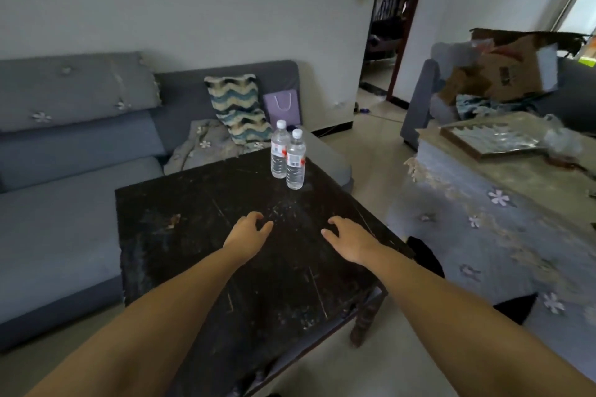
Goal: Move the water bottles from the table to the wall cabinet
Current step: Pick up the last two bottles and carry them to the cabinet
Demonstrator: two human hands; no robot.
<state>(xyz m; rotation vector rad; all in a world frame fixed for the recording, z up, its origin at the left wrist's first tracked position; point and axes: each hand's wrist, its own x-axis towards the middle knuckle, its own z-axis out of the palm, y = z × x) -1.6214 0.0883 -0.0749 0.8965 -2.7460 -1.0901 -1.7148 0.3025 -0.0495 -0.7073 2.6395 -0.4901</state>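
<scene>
Clear plastic bottles (288, 155), two, stand upright and touching at about 12 o'clock on the dark tabletop (200, 255), caps up, long axes vertical, labels facing the viewer. Neither has been lifted; the whole transfer remains, by this view (no wall cabinet is visible). Left hand (246, 230) and right hand (346, 240) hover over the tabletop at centre, fingers loosely curled and spread, holding nothing, both short of the bottles.
</scene>
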